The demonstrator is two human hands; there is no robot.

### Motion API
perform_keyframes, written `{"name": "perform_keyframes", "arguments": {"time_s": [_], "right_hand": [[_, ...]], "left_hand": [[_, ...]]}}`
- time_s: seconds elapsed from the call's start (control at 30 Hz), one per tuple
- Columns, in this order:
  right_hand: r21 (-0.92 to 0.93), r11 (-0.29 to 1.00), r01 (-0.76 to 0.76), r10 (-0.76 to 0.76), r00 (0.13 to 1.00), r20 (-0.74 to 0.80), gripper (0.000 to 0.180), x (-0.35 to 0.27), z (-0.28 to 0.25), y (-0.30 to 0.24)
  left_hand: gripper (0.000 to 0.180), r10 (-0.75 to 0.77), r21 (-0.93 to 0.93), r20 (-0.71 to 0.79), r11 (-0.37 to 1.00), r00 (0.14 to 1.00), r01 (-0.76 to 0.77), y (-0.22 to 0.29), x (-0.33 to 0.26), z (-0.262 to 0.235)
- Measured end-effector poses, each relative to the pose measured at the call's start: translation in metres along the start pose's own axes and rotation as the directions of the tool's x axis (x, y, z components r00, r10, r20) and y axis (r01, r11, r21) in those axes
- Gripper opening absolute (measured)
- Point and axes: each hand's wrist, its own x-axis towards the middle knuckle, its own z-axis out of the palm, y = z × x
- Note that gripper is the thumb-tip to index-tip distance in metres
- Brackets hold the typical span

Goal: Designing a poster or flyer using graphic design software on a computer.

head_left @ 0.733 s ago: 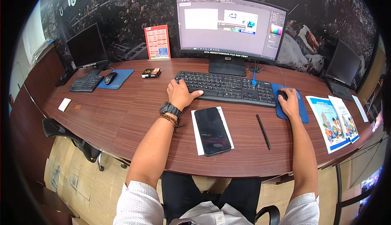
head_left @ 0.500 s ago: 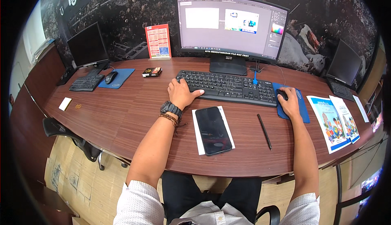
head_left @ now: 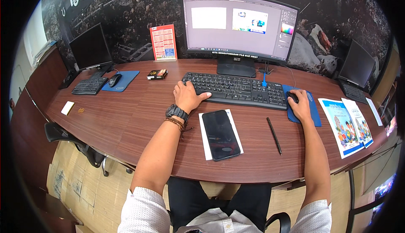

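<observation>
1. Black keyboard [head_left: 236, 90] across the middle of a brown wooden desk [head_left: 126, 119], just in front of a curved monitor [head_left: 238, 26] with a lit grey screen.
2. Left hand [head_left: 187, 97] laid palm down on the keyboard's left end, fingers loosely spread over the keys, thumb stretched along the front edge; gripping nothing. Dark watch [head_left: 176, 111] and beaded bracelet at the wrist.
3. Right hand [head_left: 300, 104] cupped over a black mouse [head_left: 292, 96], closed lightly around it, on a blue mouse pad [head_left: 314, 115] just right of the keyboard.
4. Dark phone [head_left: 220, 134] face up on a white sheet of paper [head_left: 204, 138], between the two forearms, near the keyboard's front edge.
5. Black pen [head_left: 274, 135] lying apart, right of the phone.
6. Printed colour leaflets [head_left: 346, 125] further right; second keyboard, mouse and small monitor [head_left: 90, 47] at the far left.
</observation>
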Motion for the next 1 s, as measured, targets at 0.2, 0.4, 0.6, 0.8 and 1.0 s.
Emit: {"name": "perform_keyframes", "arguments": {"time_s": [0.2,0.4,0.6,0.8,1.0], "right_hand": [[0.004,1.000,-0.005,0.005,1.000,0.017,0.033,0.0000,-0.0008,-0.0032],[-0.004,1.000,-0.001,0.001,1.000,0.022,0.033,0.0000,-0.0014,-0.0014],[-0.007,1.000,-0.011,0.011,1.000,0.025,0.035,-0.0003,-0.0007,-0.0070],[-0.006,1.000,-0.018,0.018,0.999,0.027,0.035,0.0002,-0.0012,-0.0028],[-0.005,1.000,-0.021,0.021,1.000,0.001,0.033,-0.0003,-0.0008,-0.0022]], "left_hand": [[0.094,0.001,-0.002,0.007,1.000,1.000,-0.001,0.0004,-0.0011,-0.0012],[0.091,-0.005,-0.018,0.006,1.000,1.000,0.005,0.0012,-0.0009,-0.0001],[0.060,0.103,-0.098,-0.062,0.989,0.993,-0.109,-0.0025,-0.0018,0.0066],[0.036,0.219,-0.127,-0.074,0.966,0.973,-0.227,0.0012,-0.0005,0.0067],[0.038,0.209,-0.135,-0.043,0.968,0.977,-0.213,0.0021,0.0001,0.0065]]}}
